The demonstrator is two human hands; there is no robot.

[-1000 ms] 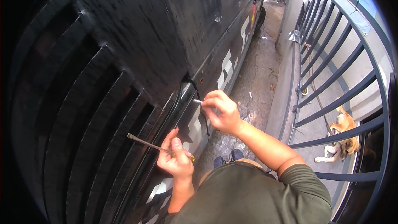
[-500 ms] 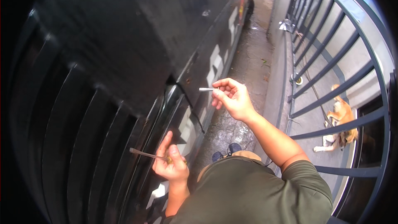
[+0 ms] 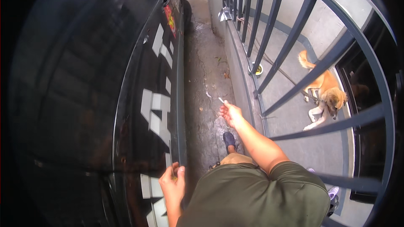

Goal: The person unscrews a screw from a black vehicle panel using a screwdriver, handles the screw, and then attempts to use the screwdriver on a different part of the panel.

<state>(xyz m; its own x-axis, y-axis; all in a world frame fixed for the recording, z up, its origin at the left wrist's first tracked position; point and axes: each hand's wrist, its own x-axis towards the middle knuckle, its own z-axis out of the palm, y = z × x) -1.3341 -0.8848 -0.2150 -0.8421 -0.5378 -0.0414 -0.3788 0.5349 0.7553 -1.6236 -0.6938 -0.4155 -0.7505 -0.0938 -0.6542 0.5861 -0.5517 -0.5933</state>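
Observation:
My left hand [image 3: 172,187] is closed around a flat-blade screwdriver [image 3: 174,178], beside the dark vehicle's side panel. Its yellowish handle shows a little between the fingers, and the thin shaft points ahead, hard to make out against the panel. Over the walkway, my right hand [image 3: 230,115] pinches a short, thin, silvery-white piece [image 3: 221,99] between thumb and fingertips. The piece sticks out past the fingers; its exact kind does not show.
A dark vehicle [image 3: 134,80] with white lettering lines the left. The narrow wet concrete walkway [image 3: 202,75] runs ahead along a low wall [image 3: 240,75] with a grey metal railing [image 3: 294,29]. Behind the railing lie a tan dog [image 3: 324,84] and a bowl [image 3: 259,70].
My view has swung right along the walkway. I have stepped forward, one foot ahead. Both hands sit lower in view, still holding the screwdriver and the thin piece. The dog's head has lifted.

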